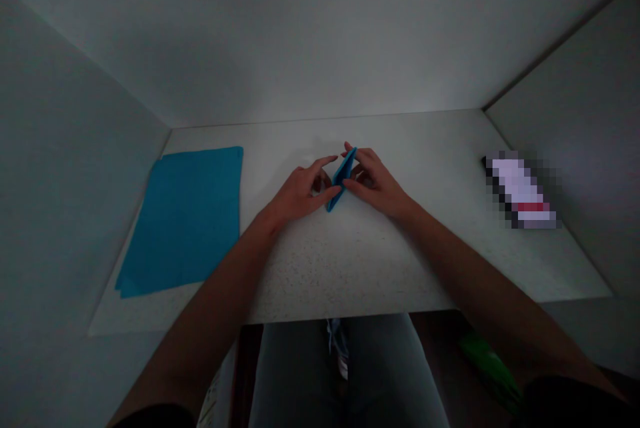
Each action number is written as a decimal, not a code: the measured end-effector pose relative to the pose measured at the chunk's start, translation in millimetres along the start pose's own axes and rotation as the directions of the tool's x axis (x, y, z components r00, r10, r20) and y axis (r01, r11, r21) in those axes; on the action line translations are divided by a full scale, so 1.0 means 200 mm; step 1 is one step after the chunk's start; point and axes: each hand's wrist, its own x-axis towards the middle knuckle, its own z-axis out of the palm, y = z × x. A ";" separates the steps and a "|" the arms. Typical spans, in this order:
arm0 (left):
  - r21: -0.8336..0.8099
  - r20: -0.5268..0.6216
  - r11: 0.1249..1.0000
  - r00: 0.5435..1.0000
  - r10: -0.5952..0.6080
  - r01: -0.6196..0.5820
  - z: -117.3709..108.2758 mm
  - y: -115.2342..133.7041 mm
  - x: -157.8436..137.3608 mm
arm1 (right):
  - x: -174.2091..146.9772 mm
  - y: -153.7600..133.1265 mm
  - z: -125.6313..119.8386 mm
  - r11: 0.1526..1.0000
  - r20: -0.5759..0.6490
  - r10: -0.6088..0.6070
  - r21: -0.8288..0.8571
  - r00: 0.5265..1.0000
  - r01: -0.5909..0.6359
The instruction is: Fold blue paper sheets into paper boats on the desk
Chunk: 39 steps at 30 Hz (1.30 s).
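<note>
A small piece of folded blue paper [343, 173] is held up between my two hands above the middle of the white table. It stands tilted, and a gap shows between its folded layers. My left hand [306, 189] pinches its lower left part, with the thumb on the near side and the index finger stretched out past it. On the other side, my right hand [373, 181] grips the paper's right edge, its thumb at the middle opening and its fingers behind. Some fingertips are hidden by the paper.
Flat blue sheets [187, 215] lie stacked at the table's left. A pixelated phone-like object [520, 189] rests at the right. Walls enclose the white table [320, 281] at the back and both sides. Below the front edge are my legs and a green object [490, 368].
</note>
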 end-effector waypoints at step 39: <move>-0.254 -0.381 0.965 0.909 -0.166 0.070 0.01 -0.04 0.04 | 0.03 0.00 -0.05 0.996 -0.245 0.093 0.031 0.965 -0.089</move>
